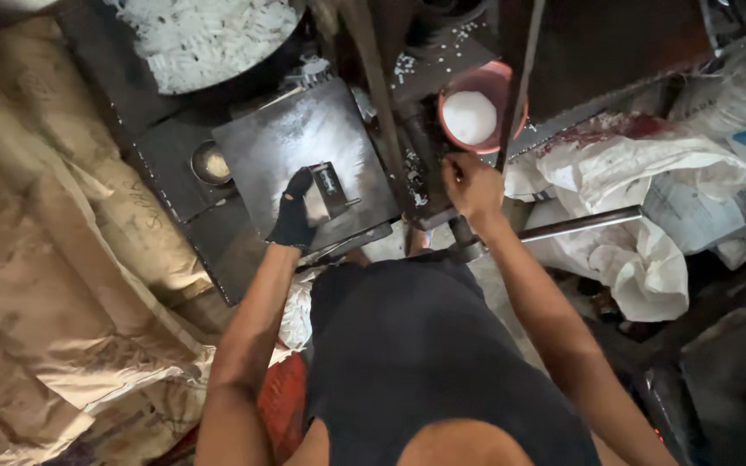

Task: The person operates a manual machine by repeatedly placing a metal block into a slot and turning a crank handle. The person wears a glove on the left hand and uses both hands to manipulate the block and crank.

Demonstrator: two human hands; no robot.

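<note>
1. Your gloved left hand (293, 220) rests closed on a small metal block (328, 192) mid dark plate (304, 164); it looks heavy, stiff: hold its sides.
2. Right of the plate, your right hand (470, 185) grips something near the pink bowl (477, 108); what exactly, you cannot tell.

Single head-worn view, looking steeply down, close above dark work plate (304, 147), own torso

Gloved left hand (293, 216) grips a metal block (328, 192); right hand (470, 185) clasps a bar (520, 78).
</note>
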